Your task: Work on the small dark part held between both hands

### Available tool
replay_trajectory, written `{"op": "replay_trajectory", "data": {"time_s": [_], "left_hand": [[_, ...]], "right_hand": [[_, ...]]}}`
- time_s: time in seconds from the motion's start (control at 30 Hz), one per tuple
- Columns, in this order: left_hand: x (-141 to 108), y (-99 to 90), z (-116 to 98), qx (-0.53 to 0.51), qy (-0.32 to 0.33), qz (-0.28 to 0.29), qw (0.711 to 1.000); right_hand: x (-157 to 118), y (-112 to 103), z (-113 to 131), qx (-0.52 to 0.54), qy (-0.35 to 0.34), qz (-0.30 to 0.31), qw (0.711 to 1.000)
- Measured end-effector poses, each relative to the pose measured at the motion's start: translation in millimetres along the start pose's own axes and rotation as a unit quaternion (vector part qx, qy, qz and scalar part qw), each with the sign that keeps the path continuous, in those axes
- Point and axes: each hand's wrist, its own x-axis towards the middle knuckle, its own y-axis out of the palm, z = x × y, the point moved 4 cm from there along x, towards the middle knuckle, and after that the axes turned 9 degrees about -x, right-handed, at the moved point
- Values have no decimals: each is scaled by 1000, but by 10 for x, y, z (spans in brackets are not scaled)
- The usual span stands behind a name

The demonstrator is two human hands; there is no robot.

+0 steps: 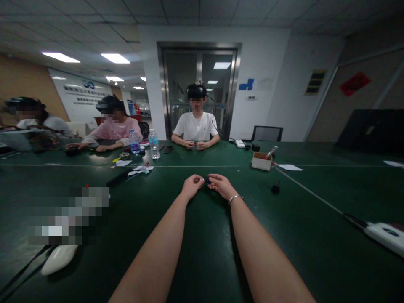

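Both my hands meet near the middle of the dark green table (208, 235). My left hand (191, 187) is closed, its thumb and fingers pinched on a tiny whitish thing too small to name. Just to the right, my right hand (221, 185) pinches a small black object (207, 181) that points toward the left fingertips. Whether the two small things touch cannot be made out. A silver bracelet (235, 198) circles my right wrist. Off to the right on the table stands a small black item (276, 187).
Beyond my hands are a small open box (261, 161), two water bottles (154, 144) and papers (141, 170). A white power strip (386, 236) with its cable lies right. Left is a white object (59, 259). A person (196, 126) sits opposite; others sit at left.
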Motion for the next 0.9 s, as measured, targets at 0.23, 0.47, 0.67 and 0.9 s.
{"op": "replay_trajectory", "data": {"time_s": [0.23,0.47,0.67,0.9], "left_hand": [[8,-19,11,13,-14,1,1000],[26,-3,29,7,-9,7,1000],[30,-1,28,29,-20,-1,999],[27,-17,28,47,-32,-4,998]], "right_hand": [[-14,-15,-4,-1,-6,13,1000],[-24,-15,-11,16,-14,31,999],[-14,-16,-14,16,-24,35,999],[-22,-13,0,18,-21,31,999]]}}
